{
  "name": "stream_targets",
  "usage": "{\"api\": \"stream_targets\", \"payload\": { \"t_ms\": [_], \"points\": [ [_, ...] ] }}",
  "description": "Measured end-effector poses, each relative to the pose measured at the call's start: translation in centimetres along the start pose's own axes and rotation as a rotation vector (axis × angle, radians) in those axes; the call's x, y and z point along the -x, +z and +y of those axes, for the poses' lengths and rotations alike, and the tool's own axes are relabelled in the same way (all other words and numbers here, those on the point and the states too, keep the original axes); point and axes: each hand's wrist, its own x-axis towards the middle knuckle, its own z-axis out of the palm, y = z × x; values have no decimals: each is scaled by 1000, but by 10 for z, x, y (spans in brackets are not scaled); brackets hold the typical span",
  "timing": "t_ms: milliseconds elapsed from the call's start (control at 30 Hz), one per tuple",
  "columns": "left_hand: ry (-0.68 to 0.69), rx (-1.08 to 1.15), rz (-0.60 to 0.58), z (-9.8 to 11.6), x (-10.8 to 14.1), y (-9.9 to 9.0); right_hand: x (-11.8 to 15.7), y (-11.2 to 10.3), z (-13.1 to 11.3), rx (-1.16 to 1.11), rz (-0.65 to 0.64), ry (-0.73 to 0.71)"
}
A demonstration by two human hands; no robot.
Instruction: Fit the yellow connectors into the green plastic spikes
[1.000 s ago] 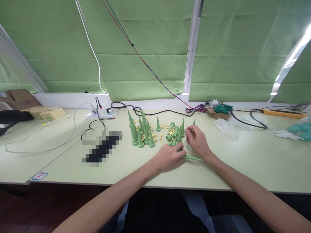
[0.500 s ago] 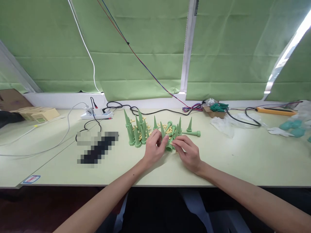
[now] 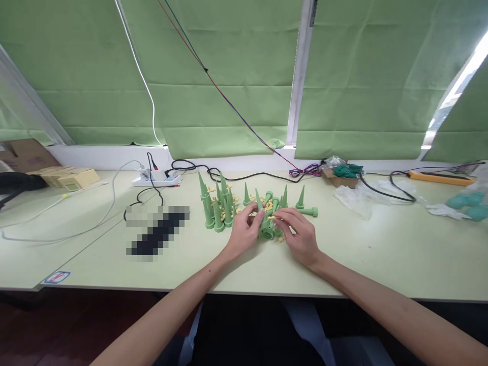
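Note:
Green plastic cones, several of them upright, stand in a cluster on the pale table, left of my hands. My left hand is closed round a green cone whose tip points up. Between the fingertips of my right hand is a small yellow piece, held close beside that cone. More green cones lie or stand around my hands, one lying on its side at the right. Small yellow pieces are scattered among them.
A white power strip with black cables sits at the back left, near yellowish boxes. A blurred dark object lies left of the cones. At the back right are a small cardboard box, clear plastic bags and an orange-edged device.
The view has shifted slightly, so the scene sits a little further right. The yellow piece in my right hand now shows more clearly beside the cone.

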Motion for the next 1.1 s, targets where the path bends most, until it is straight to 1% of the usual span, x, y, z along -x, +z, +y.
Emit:
{"api": "stream_targets", "payload": {
  "t_ms": [167, 400, 767, 933, 1100],
  "points": [
    [27, -20, -19, 2, 0, 1, -1, -1, 1, 34, -31, 66],
    [39, -42, -19, 4, 1, 1, -2, -1, 1, 49, -83, 34],
    [70, -103, -38, 3, 2, 1, -1, -1, 1, 48, -126, 58],
    [68, -118, -63, 3, 3, 1, 0, -1, 2, 56, -118, 57],
    [60, -141, -91, 5, 4, 1, 2, 0, 4, 69, -135, 140]
  ]
}}
